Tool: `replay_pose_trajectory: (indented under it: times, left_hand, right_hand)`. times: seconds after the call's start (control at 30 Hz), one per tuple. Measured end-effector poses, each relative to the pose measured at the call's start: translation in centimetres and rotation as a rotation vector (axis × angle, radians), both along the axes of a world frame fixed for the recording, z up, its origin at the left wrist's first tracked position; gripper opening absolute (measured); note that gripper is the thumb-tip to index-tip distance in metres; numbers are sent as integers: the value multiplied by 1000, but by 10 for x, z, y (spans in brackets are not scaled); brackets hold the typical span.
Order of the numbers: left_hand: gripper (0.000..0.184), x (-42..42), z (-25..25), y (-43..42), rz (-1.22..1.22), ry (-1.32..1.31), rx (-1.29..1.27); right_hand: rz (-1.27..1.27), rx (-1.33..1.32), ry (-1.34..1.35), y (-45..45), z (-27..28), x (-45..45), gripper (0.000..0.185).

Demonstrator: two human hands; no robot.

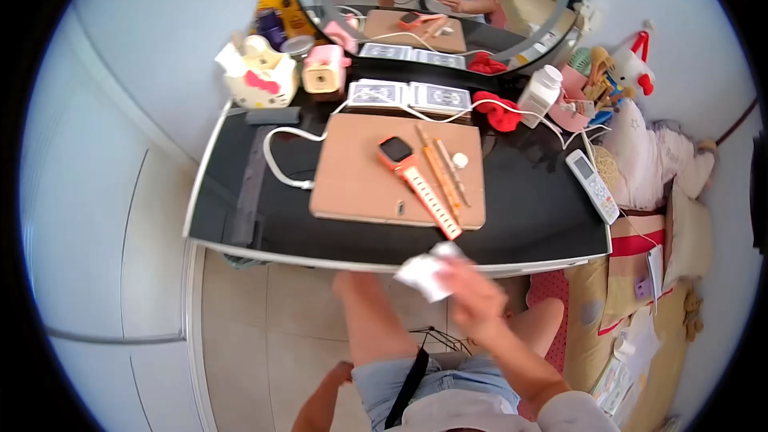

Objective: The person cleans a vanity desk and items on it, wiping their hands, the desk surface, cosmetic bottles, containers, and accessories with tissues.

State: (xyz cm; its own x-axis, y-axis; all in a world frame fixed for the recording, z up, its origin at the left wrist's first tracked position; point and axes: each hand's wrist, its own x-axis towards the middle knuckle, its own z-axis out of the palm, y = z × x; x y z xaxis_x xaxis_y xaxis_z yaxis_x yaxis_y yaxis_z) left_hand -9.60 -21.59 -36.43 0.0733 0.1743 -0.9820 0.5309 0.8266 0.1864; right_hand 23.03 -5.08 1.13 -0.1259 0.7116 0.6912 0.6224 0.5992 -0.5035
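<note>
My right hand (474, 294) is closed on a crumpled white tissue (428, 274), in front of the desk's front edge. My left hand (342, 373) hangs low beside my left thigh; its fingers are hidden. On the black desk lies a tan notebook (352, 168). An orange smartwatch (416, 184) rests on the notebook, its strap end close to the tissue. Beside the watch are two slim pencil-like sticks (440, 172) and a small white round piece (459, 161).
Behind the notebook are two card stacks (378, 94), a red scrunchie (498, 112), a white bottle (540, 94) and a round mirror (448, 60). A white cable (276, 162) curves at the left. A remote (592, 186) lies at the right edge, beside a bed (584, 288).
</note>
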Motion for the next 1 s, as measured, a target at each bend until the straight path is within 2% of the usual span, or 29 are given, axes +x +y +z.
replay_pose_trajectory:
  times: [0.03,0.07,0.1,0.13,0.17,0.23,0.33,0.5,0.73,0.9,1.0]
  left_hand:
    - [30,22,-2,-2,-66,29,3]
    - [29,52,-4,1,-99,6,25]
    - [29,81,-8,12,-119,-15,58]
    - [29,111,-13,26,-139,-37,89]
    - [29,140,-21,49,-154,-51,123]
    - [28,172,-28,89,-138,-72,173]
    - [27,186,-28,144,-58,-81,230]
    - [26,155,-6,187,105,-39,272]
    - [25,64,1,157,118,156,186]
    - [23,-18,-15,134,90,310,193]
    - [23,-63,-8,145,194,391,363]
  right_hand:
    - [-223,51,-85,-2,2,32,33]
    - [-399,-9,-85,0,-1,67,35]
    - [-516,-153,56,8,8,94,35]
    - [-598,-303,15,18,22,119,36]
    - [-564,-420,-111,40,18,158,40]
    - [-473,-491,-328,68,21,168,46]
    - [-308,-567,-373,111,30,163,45]
    - [-195,-548,-362,152,31,158,47]
    - [-239,-518,-323,142,29,157,50]
    - [-375,-561,-222,98,23,146,47]
    - [-556,-559,-192,53,12,127,47]
